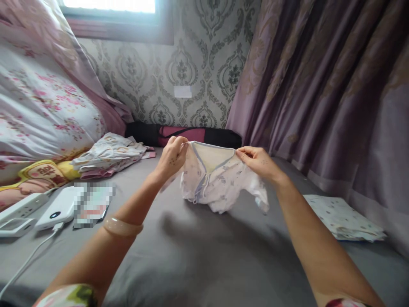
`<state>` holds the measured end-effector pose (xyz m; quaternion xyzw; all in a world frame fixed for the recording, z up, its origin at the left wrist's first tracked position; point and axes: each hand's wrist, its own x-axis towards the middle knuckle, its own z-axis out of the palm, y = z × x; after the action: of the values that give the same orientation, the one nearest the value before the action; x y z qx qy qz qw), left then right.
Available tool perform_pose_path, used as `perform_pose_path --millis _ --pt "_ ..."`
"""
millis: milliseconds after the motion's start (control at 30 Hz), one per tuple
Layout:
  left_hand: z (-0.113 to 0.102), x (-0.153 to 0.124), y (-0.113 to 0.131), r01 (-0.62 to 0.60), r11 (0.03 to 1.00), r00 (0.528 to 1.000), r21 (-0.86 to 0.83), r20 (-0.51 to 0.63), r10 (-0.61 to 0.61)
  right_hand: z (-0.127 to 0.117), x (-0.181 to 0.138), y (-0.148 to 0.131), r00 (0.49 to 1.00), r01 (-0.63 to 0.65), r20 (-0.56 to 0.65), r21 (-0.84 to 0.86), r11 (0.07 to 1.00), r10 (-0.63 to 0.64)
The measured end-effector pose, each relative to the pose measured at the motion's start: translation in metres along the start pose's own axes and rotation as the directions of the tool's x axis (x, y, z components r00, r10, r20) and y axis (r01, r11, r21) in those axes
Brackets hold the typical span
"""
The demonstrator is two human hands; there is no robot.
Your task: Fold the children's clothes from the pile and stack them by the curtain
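Note:
A small pale pink baby top [220, 185] with a faint print, grey-blue edging and tie strings at the front hangs above the grey bed sheet [204, 260]. My left hand [173, 157] pinches it at one shoulder. At the other shoulder, the thumb and fingers of my right hand [260, 162] close on the fabric. The neckline is stretched between both hands, and the sleeves droop at the sides. Below it, a soft shadow falls on the sheet.
Folded clothes [110, 153] lie at the back left. Nearer are a white power bank [59, 209] with a cable and a power strip [24, 207]. A dotted folded cloth [341, 217] lies right, beside purple curtains [319, 85]. A long dark bag [198, 135] lies along the wall.

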<state>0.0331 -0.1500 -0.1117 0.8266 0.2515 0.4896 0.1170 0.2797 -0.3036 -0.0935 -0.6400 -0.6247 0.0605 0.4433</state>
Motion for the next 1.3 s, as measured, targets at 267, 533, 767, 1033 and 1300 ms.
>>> perform_pose_path --millis 267,533,767,1033,1300 --pt "-0.051 0.022 0.006 -0.127 0.991 0.971 0.047 0.208 0.114 -0.025 0.009 -0.015 0.971 0.043 0.237 -0.015 0.999 -0.038" --pt "-0.047 0.03 0.001 0.122 0.953 0.992 -0.278 0.075 -0.105 -0.013 0.018 -0.022 0.972 0.142 -0.131 -0.342 0.929 -0.197" --pt "-0.041 0.027 -0.004 0.232 0.891 0.972 -0.389 0.117 -0.202 -0.002 0.023 -0.019 0.951 0.231 -0.117 -0.342 0.911 -0.286" --pt "-0.036 0.032 -0.016 0.074 0.97 0.99 -0.233 0.131 -0.044 0.009 0.031 -0.015 0.956 0.246 -0.061 -0.36 0.9 -0.286" --pt "-0.03 0.031 -0.01 0.321 0.878 0.947 -0.355 0.146 -0.287 0.016 0.038 -0.009 0.947 0.155 -0.2 -0.397 0.905 -0.25"
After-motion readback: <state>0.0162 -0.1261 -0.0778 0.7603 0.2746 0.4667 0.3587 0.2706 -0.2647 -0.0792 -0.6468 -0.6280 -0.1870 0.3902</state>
